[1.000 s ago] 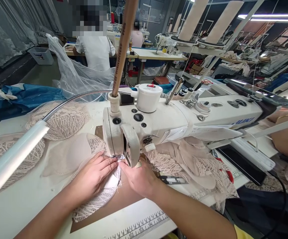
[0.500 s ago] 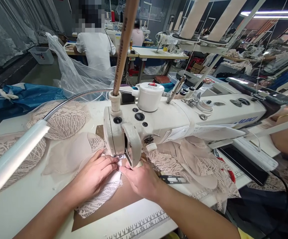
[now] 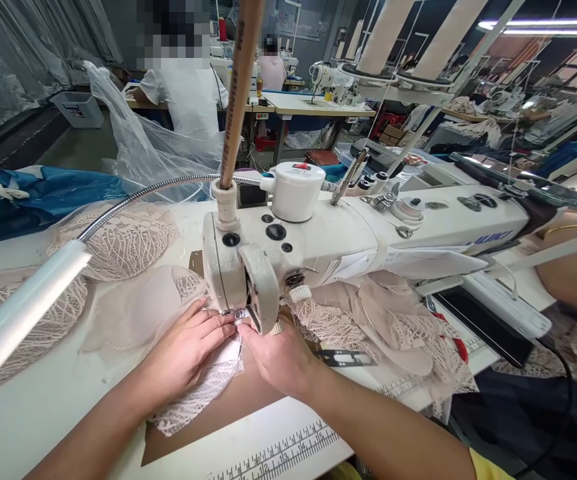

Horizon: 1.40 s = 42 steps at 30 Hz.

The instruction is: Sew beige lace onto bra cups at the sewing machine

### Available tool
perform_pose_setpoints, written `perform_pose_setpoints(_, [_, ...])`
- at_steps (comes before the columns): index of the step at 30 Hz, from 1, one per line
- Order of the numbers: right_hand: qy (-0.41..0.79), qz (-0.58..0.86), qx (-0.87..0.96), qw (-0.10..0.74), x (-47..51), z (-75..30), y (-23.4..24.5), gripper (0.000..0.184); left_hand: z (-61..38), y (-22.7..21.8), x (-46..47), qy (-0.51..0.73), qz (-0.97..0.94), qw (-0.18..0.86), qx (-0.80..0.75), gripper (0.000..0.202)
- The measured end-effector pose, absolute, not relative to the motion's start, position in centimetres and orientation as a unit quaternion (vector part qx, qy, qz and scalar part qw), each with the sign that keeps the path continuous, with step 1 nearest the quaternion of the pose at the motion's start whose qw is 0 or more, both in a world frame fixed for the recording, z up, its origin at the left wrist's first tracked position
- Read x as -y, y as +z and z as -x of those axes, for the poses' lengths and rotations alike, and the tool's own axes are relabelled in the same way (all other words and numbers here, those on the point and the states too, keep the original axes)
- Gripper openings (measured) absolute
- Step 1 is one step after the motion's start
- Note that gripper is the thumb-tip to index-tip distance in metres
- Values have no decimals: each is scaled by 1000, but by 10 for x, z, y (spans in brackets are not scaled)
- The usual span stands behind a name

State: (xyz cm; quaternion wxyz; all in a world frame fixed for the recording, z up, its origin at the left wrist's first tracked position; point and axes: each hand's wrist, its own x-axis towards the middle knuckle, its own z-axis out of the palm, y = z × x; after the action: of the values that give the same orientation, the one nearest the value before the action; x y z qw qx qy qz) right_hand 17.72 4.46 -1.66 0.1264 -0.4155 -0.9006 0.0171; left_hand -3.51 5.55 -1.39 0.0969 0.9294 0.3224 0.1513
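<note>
A pale lace bra cup piece (image 3: 201, 397) lies under the needle end of a white sewing machine (image 3: 288, 250). My left hand (image 3: 188, 343) rests on it with fingers stretched out flat, the fingertips close to the presser foot (image 3: 238, 313). On the other side, my right hand (image 3: 281, 357) is closed at the edge of the lace piece, its thumb beside the foot. The machine head hides part of its fingers. Beneath the lace is a brown plate (image 3: 168, 448) on the table.
Lace cups (image 3: 123, 243) lie at the left beside a lamp tube (image 3: 28, 317). Right of my hands are more lace pieces (image 3: 388, 327), thread snips (image 3: 346, 358) and a black phone (image 3: 486, 327). A printed ruler (image 3: 278, 460) runs along the front edge. A person in white (image 3: 183, 100) sits ahead.
The whole view has shifted slightly left. My right thumb has moved a little up toward the presser foot. My left hand stays flat on the lace piece.
</note>
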Motion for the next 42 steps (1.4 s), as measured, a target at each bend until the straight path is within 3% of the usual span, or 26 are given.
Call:
perform_pose_setpoints(7, [-24, 428, 890, 155, -46, -174, -19, 40, 35, -18, -58, 172, -928, 78, -322, 32])
perform_pose_setpoints(20, [34, 417, 888, 188, -44, -183, -17, 29, 32, -10, -60, 187, -933, 66, -301, 32])
perform_pose_setpoints(31, [55, 426, 894, 132, -46, -181, -14, 35, 30, -5, -59, 183, -924, 66, -330, 28])
perform_pose_setpoints(42, [59, 414, 894, 162, -49, -181, -15, 33, 42, -16, -63, 166, -915, 54, -364, 29])
